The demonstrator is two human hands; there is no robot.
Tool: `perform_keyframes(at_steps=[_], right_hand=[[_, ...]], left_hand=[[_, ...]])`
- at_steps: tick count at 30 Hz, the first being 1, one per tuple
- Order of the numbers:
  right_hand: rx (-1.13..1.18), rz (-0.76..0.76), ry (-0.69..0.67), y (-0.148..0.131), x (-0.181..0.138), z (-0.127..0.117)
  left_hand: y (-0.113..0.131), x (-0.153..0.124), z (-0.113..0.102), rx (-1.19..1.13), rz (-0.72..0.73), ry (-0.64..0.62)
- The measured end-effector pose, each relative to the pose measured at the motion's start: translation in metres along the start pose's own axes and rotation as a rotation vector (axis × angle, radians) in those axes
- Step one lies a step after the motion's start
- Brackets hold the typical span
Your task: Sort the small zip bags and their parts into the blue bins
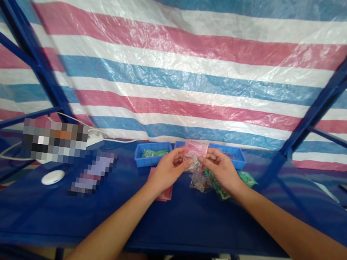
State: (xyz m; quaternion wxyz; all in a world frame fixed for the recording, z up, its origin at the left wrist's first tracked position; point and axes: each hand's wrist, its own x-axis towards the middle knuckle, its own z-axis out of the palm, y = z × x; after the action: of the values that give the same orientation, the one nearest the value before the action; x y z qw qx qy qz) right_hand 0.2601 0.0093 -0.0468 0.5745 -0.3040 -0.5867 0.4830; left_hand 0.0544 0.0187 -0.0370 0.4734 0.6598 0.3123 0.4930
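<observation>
Holding a pink bag (195,150), right of the green-filled tray (146,162), pinched between closed-up thumbs and fingers of left hand (171,167) and right hand (223,171). Nearer than that tray, rightward, a clear bag (199,183); well leftward, a white disc (53,177).

Shiny striped sheeting (180,79), red, white, blue, behind blue table (211,229); blue metal posts (335,83) both sides.
</observation>
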Motion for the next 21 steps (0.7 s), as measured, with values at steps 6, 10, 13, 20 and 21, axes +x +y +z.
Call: perform_keyframes(at_steps=[6, 10, 13, 20, 21], right_hand=[[0.025, 0.009, 0.206, 0.001, 0.006, -0.011], [-0.006, 0.018, 0.103, 0.001, 0.005, -0.009], [-0.06, 0.021, -0.059, -0.002, -0.001, -0.002], [-0.166, 0.097, -0.173, -0.003, -0.01, 0.009], [-0.147, 0.079, -0.12, -0.003, -0.008, 0.008]], left_hand=[[0.0, 0.0, -0.002, 0.009, -0.019, 0.025], [0.003, -0.002, -0.002, 0.066, 0.0, 0.018], [0.01, -0.004, -0.003, 0.109, 0.012, 0.013], [0.016, -0.001, -0.01, 0.067, 0.084, 0.076], [0.013, 0.0, -0.011, 0.038, 0.087, 0.1]])
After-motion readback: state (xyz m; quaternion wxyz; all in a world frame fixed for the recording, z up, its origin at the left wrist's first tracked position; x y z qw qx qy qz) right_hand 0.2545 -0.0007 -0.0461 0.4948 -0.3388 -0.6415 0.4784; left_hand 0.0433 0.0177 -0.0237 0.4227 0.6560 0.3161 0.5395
